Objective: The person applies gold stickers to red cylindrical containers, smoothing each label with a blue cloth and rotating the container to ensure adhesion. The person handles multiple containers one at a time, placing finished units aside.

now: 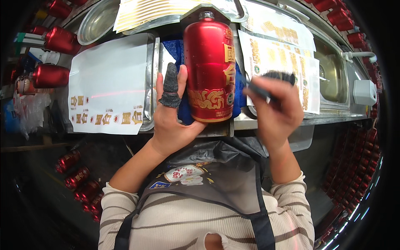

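A glossy red bottle (pixel 204 66) with gold lettering and a gold pattern near its base lies on a blue cloth (pixel 241 92), neck pointing away from me. My left hand (pixel 173 106) holds it at the lower left, thumb under the base and fingers stretched up along its side. Dark wrapping covers one of those fingers. To the right of the bottle, my right hand (pixel 277 108) is closed on a dark-handled tool (pixel 259 88). Motion blurs that tool, so its working end is unclear. A dark covering also shows at the right fingers.
At left, a white sheet (pixel 110 66) with gold decals lies on a metal tray. More decal sheets (pixel 271 58) lie at right, before a metal sink (pixel 331 66) with a white tap (pixel 362 55). A steel bowl (pixel 98 23) stands far left. Red bottles (pixel 51 76) surround the bench.
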Demonstrator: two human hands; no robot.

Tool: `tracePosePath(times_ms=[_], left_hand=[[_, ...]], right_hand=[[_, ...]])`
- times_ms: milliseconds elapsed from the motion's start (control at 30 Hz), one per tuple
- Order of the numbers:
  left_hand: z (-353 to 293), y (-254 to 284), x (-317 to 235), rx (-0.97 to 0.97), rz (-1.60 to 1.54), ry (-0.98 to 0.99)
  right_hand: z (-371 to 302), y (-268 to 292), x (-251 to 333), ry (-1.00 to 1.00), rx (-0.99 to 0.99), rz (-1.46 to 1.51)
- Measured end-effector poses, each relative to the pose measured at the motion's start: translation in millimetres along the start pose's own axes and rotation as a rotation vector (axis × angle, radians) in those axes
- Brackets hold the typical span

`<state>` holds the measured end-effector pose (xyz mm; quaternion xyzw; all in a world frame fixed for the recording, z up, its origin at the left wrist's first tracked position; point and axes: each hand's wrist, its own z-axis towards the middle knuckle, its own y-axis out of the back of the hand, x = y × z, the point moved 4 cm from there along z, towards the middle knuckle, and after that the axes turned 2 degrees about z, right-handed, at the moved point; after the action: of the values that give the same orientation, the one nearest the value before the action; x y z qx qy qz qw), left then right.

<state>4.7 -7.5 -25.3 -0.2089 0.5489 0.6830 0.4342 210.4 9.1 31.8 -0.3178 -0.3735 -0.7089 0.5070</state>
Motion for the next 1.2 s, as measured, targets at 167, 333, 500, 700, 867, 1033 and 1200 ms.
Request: tracePosePath(times_ms=[167,333,500,700,867,1033,1200], left_hand=[[1,-6,9,-0.011,-0.18,0.032],[-2,-12,23,0.026,-0.258,0.058],[-1,-9,18,0.091,-0.114,0.098],[-3,-7,13,0.058,-0.096,0.037],[7,6,-13,0.023,0.213,-0.14],[20,4,-29,-0.026,0.147,-0.289],[20,3,-29,-0.015,0.18,-0.3]], right_hand=[[-19,-4,6,0.202,0.198,-0.112],[15,-12,10,0.166,0.289,-0.079],[87,-26,-38,-0.131,0.056,-0.042],[22,-15,-18,0.188,-0.031,-0.182],[-20,-13,23,0.218,0.193,-0.134],[-34,-19,31,0.33,0.362,-0.16],[-25,-20,26,0.364,0.334,-0.202]])
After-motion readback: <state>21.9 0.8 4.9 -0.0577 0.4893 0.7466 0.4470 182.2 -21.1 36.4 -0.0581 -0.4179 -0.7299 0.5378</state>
